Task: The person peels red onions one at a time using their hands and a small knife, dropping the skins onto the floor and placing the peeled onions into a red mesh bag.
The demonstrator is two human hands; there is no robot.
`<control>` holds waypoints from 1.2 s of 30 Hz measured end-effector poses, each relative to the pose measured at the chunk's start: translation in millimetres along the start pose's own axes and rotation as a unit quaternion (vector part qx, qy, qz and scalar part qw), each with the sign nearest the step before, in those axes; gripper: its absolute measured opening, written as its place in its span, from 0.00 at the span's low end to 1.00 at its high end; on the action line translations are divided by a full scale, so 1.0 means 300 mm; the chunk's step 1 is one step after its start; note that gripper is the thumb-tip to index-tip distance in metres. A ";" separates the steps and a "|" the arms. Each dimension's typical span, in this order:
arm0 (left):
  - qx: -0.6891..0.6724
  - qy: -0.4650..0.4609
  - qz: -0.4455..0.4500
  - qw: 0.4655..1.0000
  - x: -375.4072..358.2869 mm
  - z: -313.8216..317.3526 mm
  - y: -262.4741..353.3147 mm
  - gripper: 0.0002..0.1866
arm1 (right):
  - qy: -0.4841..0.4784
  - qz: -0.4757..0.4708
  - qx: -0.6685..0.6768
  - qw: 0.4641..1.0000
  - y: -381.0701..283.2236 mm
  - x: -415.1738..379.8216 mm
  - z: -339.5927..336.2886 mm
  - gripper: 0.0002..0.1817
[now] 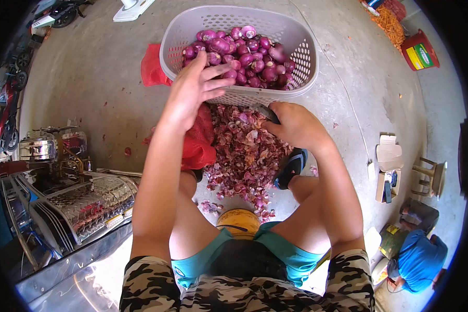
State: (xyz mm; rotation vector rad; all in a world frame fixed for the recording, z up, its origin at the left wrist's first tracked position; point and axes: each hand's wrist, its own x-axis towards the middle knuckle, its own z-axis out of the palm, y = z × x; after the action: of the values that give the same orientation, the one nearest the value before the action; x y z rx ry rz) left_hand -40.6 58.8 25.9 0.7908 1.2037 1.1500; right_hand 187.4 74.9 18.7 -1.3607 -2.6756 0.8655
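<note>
A grey plastic basket (182, 36) on the concrete floor holds several peeled purple onions (247, 57). My left hand (195, 86) reaches over its near rim, fingers spread, holding nothing that I can see. My right hand (296, 125) is closed around a knife handle, and the dark blade (267, 112) pokes out toward the basket. A heap of onion skins (244, 156) lies on the floor between my knees, under both hands.
A red mesh bag (200, 140) lies left of the peels. A chrome-covered vehicle (73, 197) stands at the left. At the right are a cardboard box (389, 161), a wooden stool (430, 174), a red bucket (420, 50) and a person in blue (418, 260).
</note>
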 end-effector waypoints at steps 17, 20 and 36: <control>0.237 -0.182 -0.337 0.893 -0.241 -0.592 -0.372 0.25 | 0.012 0.001 -0.005 1.000 -0.005 0.009 0.001 0.16; 0.343 -0.109 -0.289 0.887 -0.235 -0.647 -0.679 0.25 | -0.013 0.004 -0.016 1.000 0.007 0.012 -0.003 0.15; 0.596 -0.149 -0.081 0.785 -0.067 -0.768 -1.025 0.16 | -0.036 0.080 0.057 0.995 -0.001 0.063 0.010 0.23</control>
State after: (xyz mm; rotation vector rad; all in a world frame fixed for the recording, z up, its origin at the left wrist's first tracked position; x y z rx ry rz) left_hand -187.8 -68.2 -306.2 1.6808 1.6324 -0.0499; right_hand 174.7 87.7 12.0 -1.5630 -2.5501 1.0828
